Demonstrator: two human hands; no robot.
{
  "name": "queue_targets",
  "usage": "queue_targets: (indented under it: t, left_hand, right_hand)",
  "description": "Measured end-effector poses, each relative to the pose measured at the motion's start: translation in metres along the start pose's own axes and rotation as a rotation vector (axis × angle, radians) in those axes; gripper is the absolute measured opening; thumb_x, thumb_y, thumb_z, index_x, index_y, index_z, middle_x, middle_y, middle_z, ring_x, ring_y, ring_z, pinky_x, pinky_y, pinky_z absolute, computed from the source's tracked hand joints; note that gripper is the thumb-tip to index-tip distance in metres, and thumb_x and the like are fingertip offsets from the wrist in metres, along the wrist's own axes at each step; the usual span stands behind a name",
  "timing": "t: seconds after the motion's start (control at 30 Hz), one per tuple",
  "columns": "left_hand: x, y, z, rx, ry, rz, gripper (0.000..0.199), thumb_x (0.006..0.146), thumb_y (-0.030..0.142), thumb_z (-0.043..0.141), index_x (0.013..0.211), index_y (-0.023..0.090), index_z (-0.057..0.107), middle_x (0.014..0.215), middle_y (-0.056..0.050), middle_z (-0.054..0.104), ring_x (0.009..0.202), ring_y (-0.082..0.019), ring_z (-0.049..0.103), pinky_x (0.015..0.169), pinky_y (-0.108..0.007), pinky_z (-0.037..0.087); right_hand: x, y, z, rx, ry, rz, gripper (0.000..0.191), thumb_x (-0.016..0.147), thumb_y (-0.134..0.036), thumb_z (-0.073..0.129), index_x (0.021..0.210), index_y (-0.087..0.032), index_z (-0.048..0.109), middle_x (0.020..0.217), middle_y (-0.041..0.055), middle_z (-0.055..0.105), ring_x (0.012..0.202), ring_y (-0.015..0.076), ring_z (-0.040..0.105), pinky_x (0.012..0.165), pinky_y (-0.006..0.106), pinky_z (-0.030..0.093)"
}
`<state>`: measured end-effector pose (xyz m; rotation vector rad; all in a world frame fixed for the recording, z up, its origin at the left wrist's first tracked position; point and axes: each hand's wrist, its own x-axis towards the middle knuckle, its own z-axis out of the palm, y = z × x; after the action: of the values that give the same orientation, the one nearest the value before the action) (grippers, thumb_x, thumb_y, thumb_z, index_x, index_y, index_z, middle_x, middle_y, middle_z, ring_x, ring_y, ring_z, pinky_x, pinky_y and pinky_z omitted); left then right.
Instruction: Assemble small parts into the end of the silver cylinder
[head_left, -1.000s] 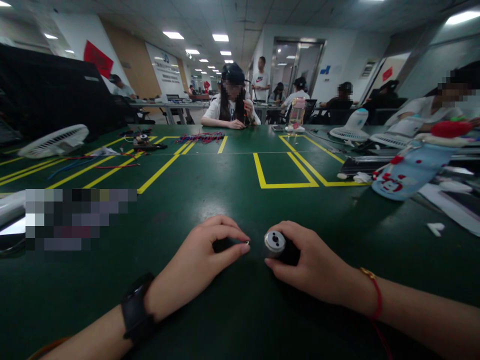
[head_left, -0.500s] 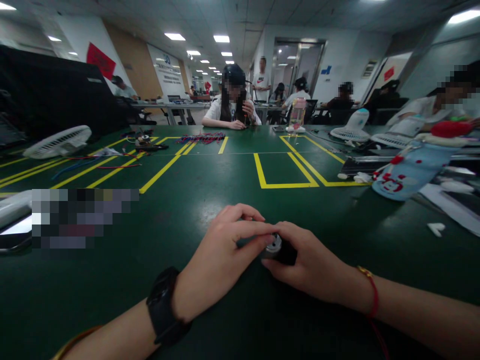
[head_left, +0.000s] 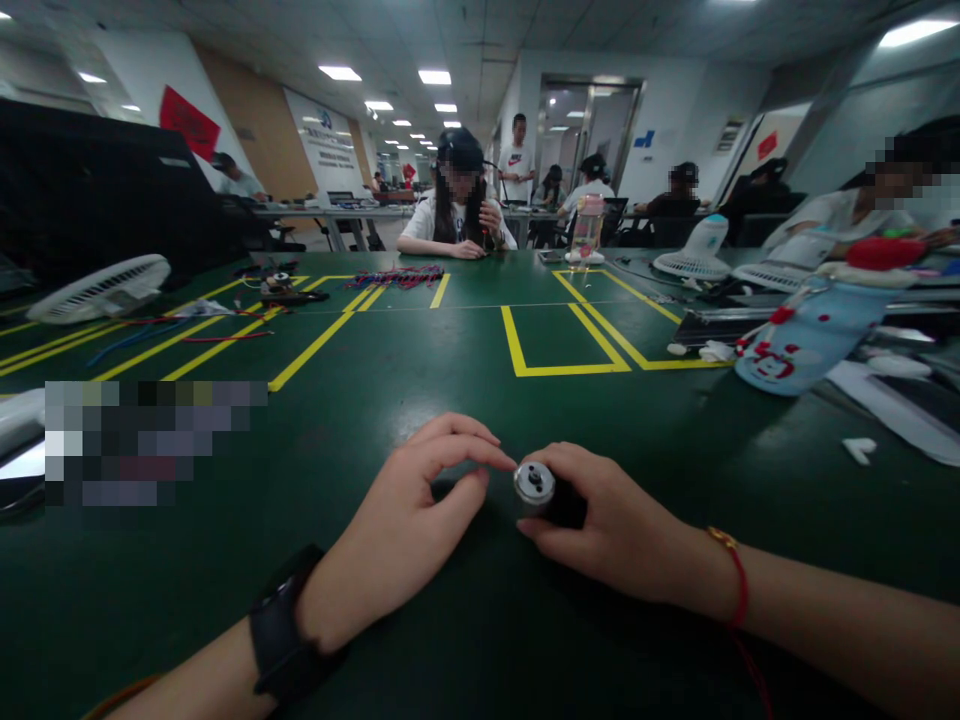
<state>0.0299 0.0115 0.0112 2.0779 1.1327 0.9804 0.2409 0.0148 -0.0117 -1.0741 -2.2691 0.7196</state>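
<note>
My right hand is wrapped round a small DC motor, a silver metal cylinder. Its round end face tilts up toward me, showing a dark centre and small holes. The motor's far side is hidden by my fingers and shadow. To its left, my left hand is open, thumb and fingers apart with nothing between them. The left index fingertip is at the motor's left rim; whether it touches, I cannot tell. Both hands are low over the dark green table.
A blue bottle with a red top stands at right, near a small white piece. White fans lie at both sides. Coloured wires are heaped at the back, before a seated person. Yellow tape marks the table.
My left hand has drawn back to the left, its thumb leaving the motor's end face, which now shows fully. My right hand keeps its hold. The view has shifted slightly.
</note>
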Motion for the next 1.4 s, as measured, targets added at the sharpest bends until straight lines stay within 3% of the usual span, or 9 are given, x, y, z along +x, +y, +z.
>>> queue_targets:
  t: [0.17,0.47,0.8,1.1,1.4]
  left_hand:
    - [0.0,-0.003,-0.004,0.016,-0.031,-0.025,0.026,0.086,0.007,0.051,0.091,0.023,0.071,0.106,-0.001,0.062,0.101,-0.018,0.06,0.093,-0.033,0.044]
    - [-0.001,-0.036,-0.025,0.115,-0.124,-0.104,0.02,0.091,0.015,0.051,0.098,0.024,0.067,0.109,-0.001,0.063,0.106,-0.02,0.059,0.098,-0.038,0.042]
    - [-0.001,0.001,0.001,0.041,-0.237,0.016,0.042,0.092,0.013,0.05,0.127,0.036,0.058,0.136,0.001,0.049,0.129,-0.022,0.044,0.111,-0.041,0.033]
    - [0.008,0.001,0.009,0.029,-0.071,0.014,0.017,0.092,0.021,0.059,0.095,0.029,0.074,0.115,-0.001,0.06,0.109,-0.02,0.056,0.096,-0.037,0.043]
    - [0.011,0.005,0.01,0.0,-0.008,0.058,0.014,0.091,0.014,0.058,0.089,0.021,0.07,0.098,-0.001,0.061,0.096,-0.017,0.059,0.087,-0.03,0.046]
  right_hand:
    - [-0.001,0.0,0.0,0.001,-0.001,0.024,0.024,0.078,-0.019,0.07,0.099,-0.021,0.06,0.094,0.0006,0.062,0.085,0.0181,0.055,0.074,0.031,0.042]
    - [-0.002,-0.001,-0.003,0.009,-0.021,0.038,0.024,0.078,-0.021,0.071,0.099,-0.021,0.06,0.094,0.0011,0.062,0.085,0.0185,0.055,0.074,0.032,0.043]
    - [-0.002,0.004,0.002,0.013,-0.007,0.018,0.025,0.078,-0.018,0.068,0.102,-0.02,0.059,0.097,0.0025,0.062,0.087,0.0189,0.055,0.076,0.033,0.044]
    - [-0.001,0.001,0.003,0.004,0.003,-0.018,0.02,0.079,-0.018,0.068,0.096,-0.02,0.058,0.093,0.0022,0.062,0.084,0.019,0.055,0.074,0.032,0.043]
    - [0.0,-0.001,0.003,-0.026,-0.007,0.004,0.021,0.079,-0.02,0.068,0.098,-0.02,0.058,0.092,0.0018,0.061,0.083,0.0188,0.054,0.072,0.032,0.042]
